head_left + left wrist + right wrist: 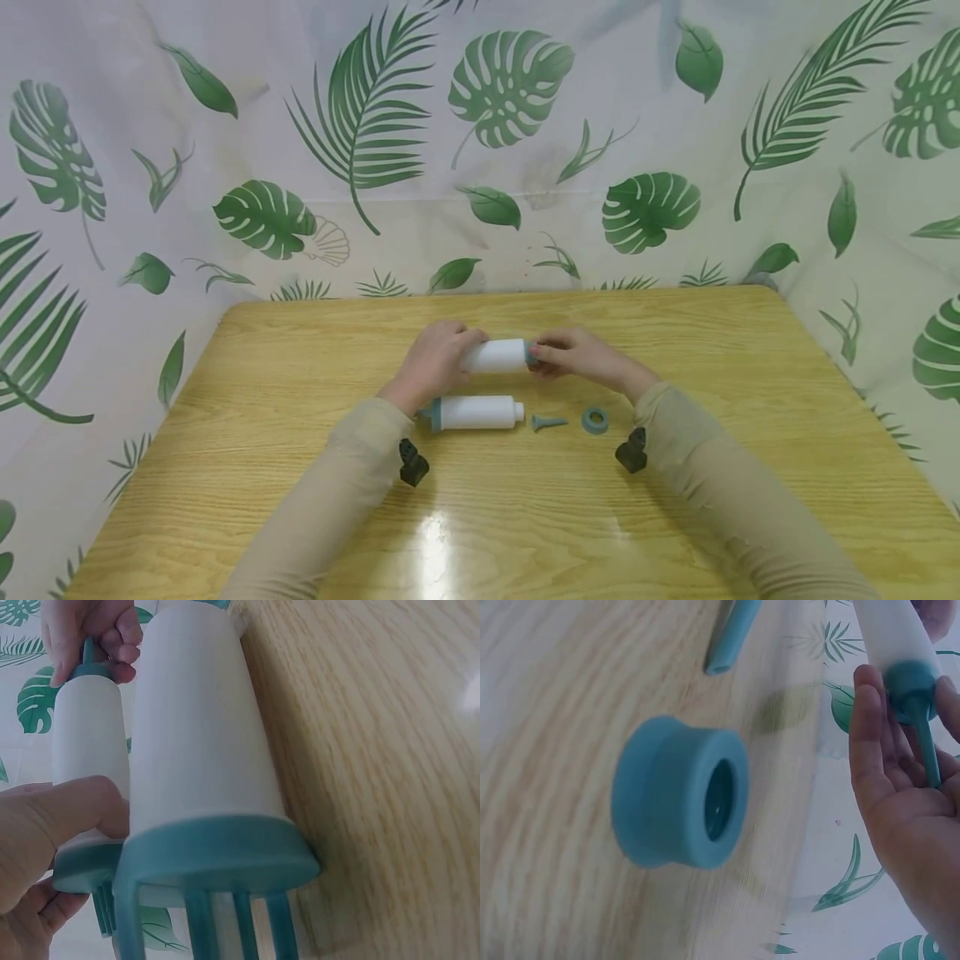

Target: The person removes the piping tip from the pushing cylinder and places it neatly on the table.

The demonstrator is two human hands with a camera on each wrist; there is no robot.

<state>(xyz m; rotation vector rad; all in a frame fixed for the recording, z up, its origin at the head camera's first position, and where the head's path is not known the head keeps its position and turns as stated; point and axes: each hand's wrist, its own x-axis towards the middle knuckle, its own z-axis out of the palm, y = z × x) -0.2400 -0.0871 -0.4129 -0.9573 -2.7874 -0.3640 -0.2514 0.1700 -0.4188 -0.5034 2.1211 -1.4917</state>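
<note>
My left hand [438,360] grips a white bottle [497,356] near its base, thumb across it; in the left wrist view this bottle [91,742] has a teal pronged base [88,866]. At the bottle's other end, the fingers of my right hand [581,358] pinch a teal cap [913,684] with a thin nozzle [925,750] pointing toward the palm. Nearer the front, a second white bottle [477,412] lies on its side, teal base to the left and bare white neck to the right.
Right of the lying bottle are a small teal nozzle [550,422] and a teal ring [596,420], both on the wooden table [525,517]. A leaf-patterned sheet [405,167] hangs behind and beside the table. Black mounts sit at both wrists.
</note>
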